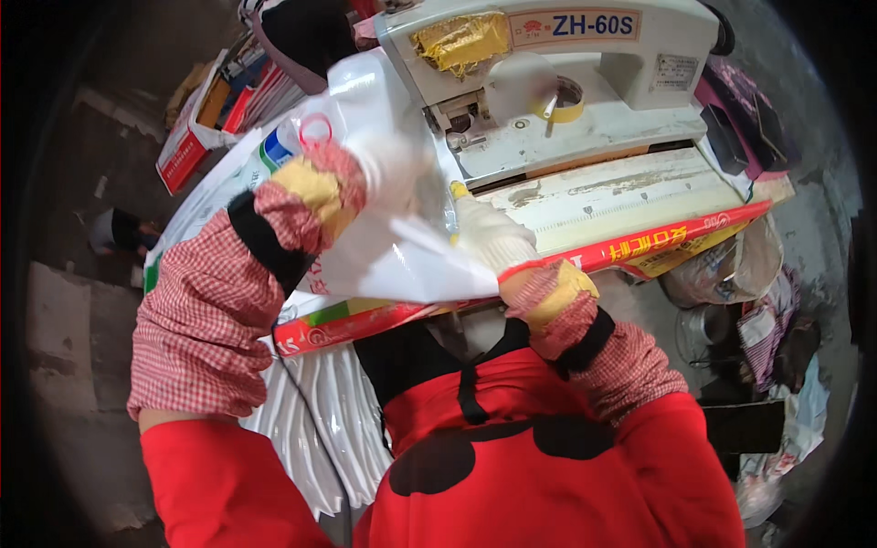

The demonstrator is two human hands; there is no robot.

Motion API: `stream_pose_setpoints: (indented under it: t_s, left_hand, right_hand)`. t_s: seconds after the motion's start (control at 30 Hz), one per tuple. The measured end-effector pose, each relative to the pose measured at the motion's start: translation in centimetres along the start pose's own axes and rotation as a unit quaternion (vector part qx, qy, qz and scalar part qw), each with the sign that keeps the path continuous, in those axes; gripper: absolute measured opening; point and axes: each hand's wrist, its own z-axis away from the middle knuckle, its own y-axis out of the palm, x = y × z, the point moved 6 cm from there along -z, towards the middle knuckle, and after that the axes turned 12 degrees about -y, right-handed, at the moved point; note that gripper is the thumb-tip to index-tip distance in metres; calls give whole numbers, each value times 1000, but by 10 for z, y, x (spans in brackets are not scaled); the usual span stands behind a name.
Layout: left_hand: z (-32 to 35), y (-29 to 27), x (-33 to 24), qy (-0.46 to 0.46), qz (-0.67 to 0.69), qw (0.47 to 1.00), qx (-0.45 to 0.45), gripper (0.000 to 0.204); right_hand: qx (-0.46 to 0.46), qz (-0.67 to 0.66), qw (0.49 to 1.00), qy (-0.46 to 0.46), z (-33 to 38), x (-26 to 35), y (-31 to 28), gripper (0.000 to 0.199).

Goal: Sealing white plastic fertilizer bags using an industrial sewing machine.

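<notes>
My left hand, in a white glove, is over the white plastic bag, left of the sewing machine. It is smeared by motion, so its fingers and any grip do not show. My right hand, in a white glove with yellow fingertips, lies low at the front of the machine, fingers stretched toward the needle area and touching the bag's right edge. The bag has printing and is folded over between my hands, a corner pointing toward my right wrist. Checked red-and-white sleeve covers with black bands wrap both forearms.
A roll of yellowish tape rests on the machine. Red printed edging runs along the table front. Stacked white bags hang below on my left. An open carton stands far left; a clear plastic bag lies at right.
</notes>
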Motion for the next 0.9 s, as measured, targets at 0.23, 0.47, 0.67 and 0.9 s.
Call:
stream_pose_setpoints:
  t_s: [0.23,0.47,0.67,0.9]
  left_hand:
    - [41,79,-4,12,-42,995,87,20]
    - [29,24,24,-84,227,963,-116,20]
    - [21,51,8,115,212,968,68,37]
    - [-17,47,21,160,307,914,210,49]
  right_hand:
    - [-112,-126,985,-46,29,-22,16,73]
    - [-72,-308,948,-42,-32,-58,24,52]
    - [7,-192,980,-51,-54,-60,29,40]
    - [22,-427,902,56,-59,-48,24,26]
